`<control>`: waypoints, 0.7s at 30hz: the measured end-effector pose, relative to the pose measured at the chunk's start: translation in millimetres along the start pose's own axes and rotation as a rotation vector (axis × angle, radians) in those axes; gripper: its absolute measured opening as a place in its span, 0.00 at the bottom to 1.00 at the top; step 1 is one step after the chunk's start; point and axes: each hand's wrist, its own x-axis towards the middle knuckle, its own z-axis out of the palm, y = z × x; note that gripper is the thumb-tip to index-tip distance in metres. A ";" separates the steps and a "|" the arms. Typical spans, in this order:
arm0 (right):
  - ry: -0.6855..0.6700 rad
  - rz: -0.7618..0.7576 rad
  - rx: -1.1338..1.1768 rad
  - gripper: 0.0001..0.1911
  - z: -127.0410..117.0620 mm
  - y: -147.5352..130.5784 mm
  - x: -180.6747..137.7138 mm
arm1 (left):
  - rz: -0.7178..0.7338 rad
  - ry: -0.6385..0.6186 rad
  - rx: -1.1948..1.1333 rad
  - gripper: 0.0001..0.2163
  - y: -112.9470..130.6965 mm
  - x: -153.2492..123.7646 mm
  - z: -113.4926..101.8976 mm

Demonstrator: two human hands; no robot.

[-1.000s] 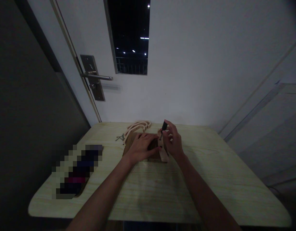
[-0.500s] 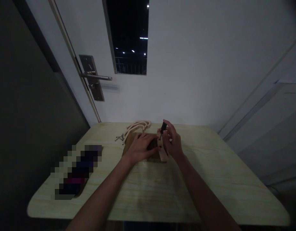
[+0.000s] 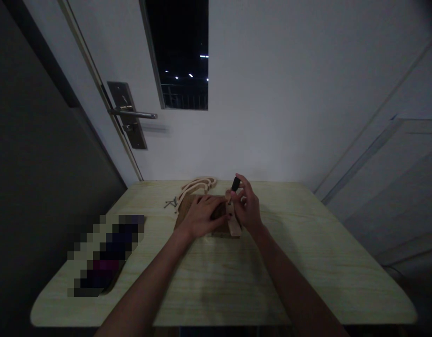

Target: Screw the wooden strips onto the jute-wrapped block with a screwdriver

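A dark brown wooden board (image 3: 182,214) lies on the pale wood table (image 3: 237,276). My left hand (image 3: 201,216) rests flat on it, fingers spread. A light wooden piece (image 3: 234,228) stands along the board's right edge. My right hand (image 3: 247,208) is closed round a small black-handled screwdriver (image 3: 234,185), its tip pointing down at the light piece. Curved light wooden parts (image 3: 197,185) lie just behind the board, and several screws (image 3: 169,203) sit to their left.
A blurred dark object (image 3: 105,255) lies at the table's left. Behind the table stands a white door (image 3: 272,93) with a metal lever handle (image 3: 131,113) and a narrow dark window (image 3: 181,56). A dark wall runs along the left.
The view has drifted slightly, so everything sits a little further left. Both hands stay on the board and screwdriver; the right hand has shifted only slightly.
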 end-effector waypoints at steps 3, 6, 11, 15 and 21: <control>-0.027 0.002 0.022 0.23 -2.7 -1.4 -0.5 | -0.004 0.005 0.005 0.22 -0.3 -0.1 0.6; -0.015 -0.002 0.022 0.23 -1.5 1.1 0.3 | -0.006 0.010 0.007 0.23 -1.0 -0.5 1.4; 0.049 -0.043 -0.041 0.21 5.5 8.5 2.9 | -0.004 0.011 0.019 0.23 -2.4 -0.6 2.4; 0.024 -0.042 -0.042 0.23 5.8 9.1 1.3 | 0.003 0.004 0.017 0.23 -2.1 -0.1 1.7; -0.041 -0.008 0.040 0.22 3.2 6.6 -2.2 | 0.000 0.007 0.021 0.23 -2.3 0.0 1.4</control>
